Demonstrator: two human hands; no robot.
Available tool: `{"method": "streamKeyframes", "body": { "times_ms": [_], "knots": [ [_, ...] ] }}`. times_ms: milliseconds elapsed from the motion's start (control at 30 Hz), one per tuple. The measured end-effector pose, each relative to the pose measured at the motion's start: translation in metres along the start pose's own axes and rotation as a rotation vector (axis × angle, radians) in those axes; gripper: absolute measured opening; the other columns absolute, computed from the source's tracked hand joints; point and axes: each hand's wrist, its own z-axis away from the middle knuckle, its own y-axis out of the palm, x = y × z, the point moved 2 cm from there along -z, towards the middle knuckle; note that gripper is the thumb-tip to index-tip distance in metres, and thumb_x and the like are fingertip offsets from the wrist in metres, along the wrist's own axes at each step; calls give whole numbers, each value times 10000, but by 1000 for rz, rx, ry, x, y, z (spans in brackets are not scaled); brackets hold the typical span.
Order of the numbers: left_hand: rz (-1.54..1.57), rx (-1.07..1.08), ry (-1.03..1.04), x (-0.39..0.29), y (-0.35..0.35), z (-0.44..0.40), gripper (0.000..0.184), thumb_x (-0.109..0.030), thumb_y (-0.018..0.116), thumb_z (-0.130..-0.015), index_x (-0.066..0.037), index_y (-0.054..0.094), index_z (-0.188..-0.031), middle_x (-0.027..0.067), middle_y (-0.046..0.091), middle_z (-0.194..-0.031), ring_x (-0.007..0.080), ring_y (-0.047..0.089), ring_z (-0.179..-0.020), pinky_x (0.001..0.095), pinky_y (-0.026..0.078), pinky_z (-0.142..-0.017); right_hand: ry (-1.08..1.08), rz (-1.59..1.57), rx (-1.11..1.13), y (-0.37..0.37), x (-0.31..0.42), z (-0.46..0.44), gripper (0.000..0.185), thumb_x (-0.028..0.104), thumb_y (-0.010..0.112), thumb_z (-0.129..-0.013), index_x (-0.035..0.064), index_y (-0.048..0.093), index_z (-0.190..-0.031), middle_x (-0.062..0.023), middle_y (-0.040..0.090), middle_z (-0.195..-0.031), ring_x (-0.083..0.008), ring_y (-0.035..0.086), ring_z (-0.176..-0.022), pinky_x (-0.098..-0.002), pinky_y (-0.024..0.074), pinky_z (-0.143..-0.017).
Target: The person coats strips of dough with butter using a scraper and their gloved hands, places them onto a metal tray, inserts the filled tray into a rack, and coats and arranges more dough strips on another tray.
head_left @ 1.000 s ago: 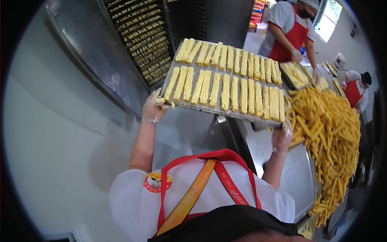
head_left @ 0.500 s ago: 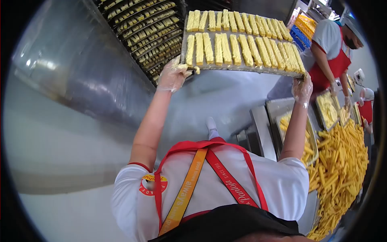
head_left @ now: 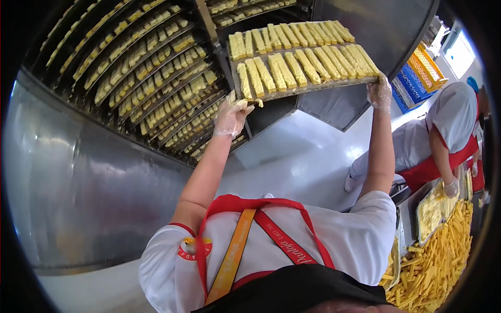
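A flat baking tray is held up in front of me, carrying two rows of pale yellow coated sticks. My left hand, in a clear plastic glove, grips its near left corner, with a smear of yellow batter at the fingers. At the near right corner my gloved right hand is closed on the rim. The tray's far left side is close to an upright post of a tall rack. How much of each hand's fingers lies under the tray is hidden.
Many loaded trays fill the rack's levels at the left. A metal door or panel curves below it; another metal panel stands right. A co-worker bends over a tub of batter beside piled yellow sticks. Crates stand behind.
My view and body have turned left, so more of the rack shows. Both hands still hold the tray, which now appears nearer the rack, and the work table has shifted toward the lower right.
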Motion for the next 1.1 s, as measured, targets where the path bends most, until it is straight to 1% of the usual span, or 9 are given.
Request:
{"method": "streamKeyframes", "body": {
  "times_ms": [300, 400, 433, 600, 733, 800, 867, 967, 1100],
  "knots": [
    [107, -164, 73, 30, 28, -41, 408, 79, 546, -792, -5, 517, -1190, 100, 583, -1118, 201, 604, -976, 320, 555, -803, 48, 126, 172, 122, -22, -90, 255, 214, 554, -892, 35, 564, -1073, -106, 638, -1010, -266, 618, -938, -391, 514, -747],
    [118, -255, 104, 34, 19, -56, 403, 94, 527, -804, -1, 497, -1195, 110, 562, -1134, 206, 594, -984, 329, 558, -800, 1043, -1431, 33, 210, -39, -100, 260, 225, 473, -964, 10, 547, -1090, -103, 610, -1071, -240, 600, -970, -392, 516, -787],
    [110, -259, 116, 31, 25, -60, 401, 106, 511, -814, 2, 482, -1200, 116, 547, -1146, 218, 583, -998, 331, 555, -810, 1160, -1669, -67, 212, -23, -102, 290, 230, 461, -979, 2, 522, -1149, -129, 589, -1138, -249, 580, -1024, -382, 499, -860],
    [5, -218, 185, 32, 13, -105, 424, 134, 483, -820, 11, 460, -1224, 135, 540, -1162, 246, 563, -1048, 357, 536, -877, 913, -2033, -2, 214, 91, -95, 338, 182, 438, -975, -8, 452, -1254, -152, 555, -1198, -288, 549, -1094, -411, 444, -979],
    [-284, -134, 302, 36, -36, -155, 359, 67, 522, -871, 42, 454, -1223, 155, 530, -1198, 247, 564, -1066, 342, 533, -889, 901, -1978, 436, 245, 173, -64, 330, 158, 431, -968, -36, 442, -1235, -186, 569, -1154, -308, 617, -969, -396, 572, -737],
    [-134, -203, 98, 26, -43, -163, 403, -85, 572, -899, 72, 428, -1242, 177, 514, -1227, 269, 568, -1061, 337, 523, -903, 909, -1674, 486, 257, 198, -60, 274, 138, 412, -971, -42, 469, -1170, -199, 605, -1056, -284, 659, -754, -345, 581, -575],
    [-73, -253, -91, 2, -27, -149, 586, -282, 595, -913, 86, 361, -1305, 210, 465, -1289, 311, 552, -1085, 355, 504, -928, -41, -1133, 282, 383, 162, -59, 235, 112, 387, -973, -63, 470, -1106, -229, 641, -890, -296, 659, -605, -336, 564, -489],
    [-253, -212, -118, -17, -25, -107, 919, -566, 512, -883, 61, 131, -1437, 254, 253, -1454, 394, 410, -1249, 440, 446, -982, 31, -1088, 376, 447, 161, -82, 238, 109, 407, -962, -90, 456, -1082, -273, 629, -893, -312, 667, -642, -343, 559, -488],
    [-315, -131, -161, -38, -65, -35, 907, -597, 498, -872, -58, 92, -1478, 217, 157, -1502, 396, 243, -1360, 522, 388, -1016, -234, -805, 710, 431, 188, -108, 246, 96, 480, -922, -67, 462, -1106, -274, 606, -1038, -329, 666, -782, -358, 558, -593]
  ]
}}
